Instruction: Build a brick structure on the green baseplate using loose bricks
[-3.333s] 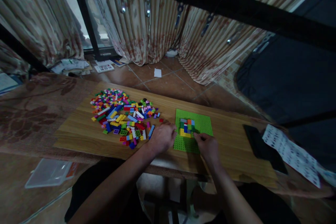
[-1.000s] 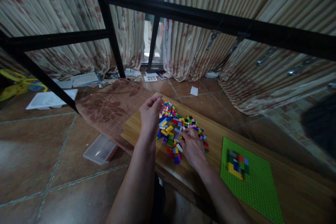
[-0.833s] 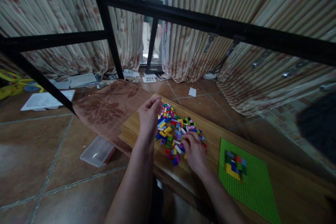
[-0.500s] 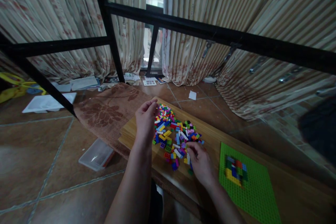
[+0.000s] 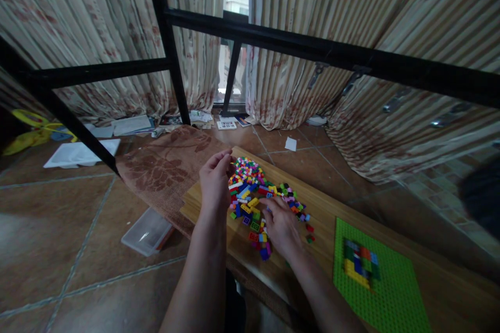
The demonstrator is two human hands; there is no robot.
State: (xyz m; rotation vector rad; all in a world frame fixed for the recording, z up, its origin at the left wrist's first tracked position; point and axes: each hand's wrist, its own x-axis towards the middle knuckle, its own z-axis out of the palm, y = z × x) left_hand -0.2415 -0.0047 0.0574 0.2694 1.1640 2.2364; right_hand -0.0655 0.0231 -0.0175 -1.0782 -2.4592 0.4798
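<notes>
Loose toy building bricks [image 5: 250,169] of many colours lie heaped on a wooden board [image 5: 322,257]. My left hand [image 5: 214,179] is at the far left edge of the heap, its thumb and fingertips pinched together; what is between them, if anything, cannot be made out. Over the middle of the heap, my right hand [image 5: 283,223] reaches with its fingers stretched out among the bricks, near a yellow brick [image 5: 253,202]. To the right, a green baseplate [image 5: 390,296] carries a small block of joined bricks [image 5: 358,265] in yellow, red, blue, white and green.
A black metal frame [image 5: 297,44] crosses in front of striped curtains [image 5: 320,0]. Brown patterned cloth [image 5: 156,161] hangs beyond the board's left end. A clear plastic box [image 5: 146,231] and a white tray [image 5: 82,152] are on the tiled floor.
My right hand has moved left and farther into the heap, its fingers now stretched out. Red and green bricks now show to its right. My left hand stays pinched in nearly the same place.
</notes>
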